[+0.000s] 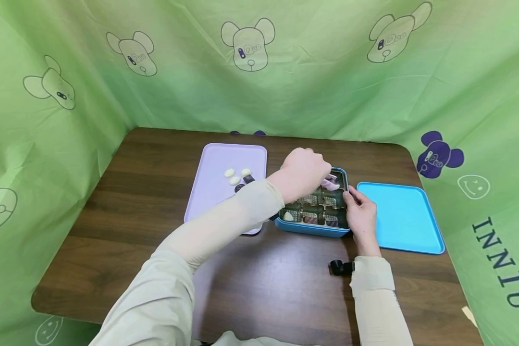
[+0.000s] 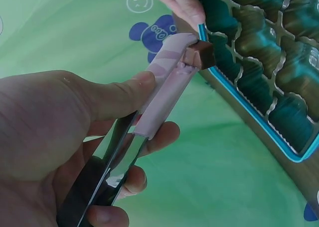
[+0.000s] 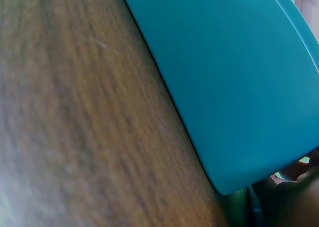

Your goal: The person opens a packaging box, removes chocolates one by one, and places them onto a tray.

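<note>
In the left wrist view my left hand (image 2: 84, 117) grips metal tongs with pink tips (image 2: 164, 105). Between those tips is a small brown chocolate (image 2: 201, 55), close to the edge of a blue box. In the head view the left hand (image 1: 304, 173) is over that blue box (image 1: 311, 230), which has a dark divided insert. Its front row shows a white piece (image 1: 288, 216) at left and darker pieces beside it. My right hand (image 1: 362, 216) holds the box's right side, thumb at the rim. The right wrist view shows mostly the box's outer wall (image 3: 224, 87).
A lilac tray (image 1: 218, 154) lies left of the box, with several white and dark pieces on it, partly behind the left sleeve. Right of the box lies a flat blue tray or lid (image 1: 408, 216). A green curtain (image 1: 190, 86) surrounds the wooden table (image 1: 264, 288).
</note>
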`<state>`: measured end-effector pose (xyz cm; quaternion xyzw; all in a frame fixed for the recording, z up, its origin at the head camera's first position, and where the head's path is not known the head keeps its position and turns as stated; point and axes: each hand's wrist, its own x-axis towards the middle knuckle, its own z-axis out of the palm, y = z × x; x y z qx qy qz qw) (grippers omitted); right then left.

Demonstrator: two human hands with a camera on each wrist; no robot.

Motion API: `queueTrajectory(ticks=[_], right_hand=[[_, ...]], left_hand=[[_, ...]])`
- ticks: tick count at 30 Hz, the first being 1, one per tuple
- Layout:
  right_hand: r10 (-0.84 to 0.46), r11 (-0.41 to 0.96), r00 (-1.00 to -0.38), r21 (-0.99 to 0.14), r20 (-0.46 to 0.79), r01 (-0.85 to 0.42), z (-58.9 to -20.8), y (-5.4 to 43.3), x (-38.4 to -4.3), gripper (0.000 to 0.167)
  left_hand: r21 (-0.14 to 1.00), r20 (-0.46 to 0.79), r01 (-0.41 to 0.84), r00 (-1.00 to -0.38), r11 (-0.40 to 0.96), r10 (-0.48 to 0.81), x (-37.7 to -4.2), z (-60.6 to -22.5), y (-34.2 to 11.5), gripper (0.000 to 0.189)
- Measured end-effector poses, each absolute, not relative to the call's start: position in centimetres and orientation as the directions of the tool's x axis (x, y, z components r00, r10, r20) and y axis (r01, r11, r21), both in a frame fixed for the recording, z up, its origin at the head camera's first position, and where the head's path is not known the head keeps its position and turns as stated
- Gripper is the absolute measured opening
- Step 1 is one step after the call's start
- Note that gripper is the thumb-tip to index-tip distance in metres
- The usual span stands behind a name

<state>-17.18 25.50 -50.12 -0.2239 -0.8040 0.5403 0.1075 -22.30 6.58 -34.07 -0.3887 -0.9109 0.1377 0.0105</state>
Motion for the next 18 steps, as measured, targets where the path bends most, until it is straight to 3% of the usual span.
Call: queueTrajectory(ticks=[18], right_hand=[[0.464,0.310,-0.881,-0.914,-0.095,0.262,-50.0,25.7,-17.1,0.047]], left_hand=[[-0.243,-0.049,0.675,-0.726,0.697,0.686,-23.2,-33.8,3.9,0.020]])
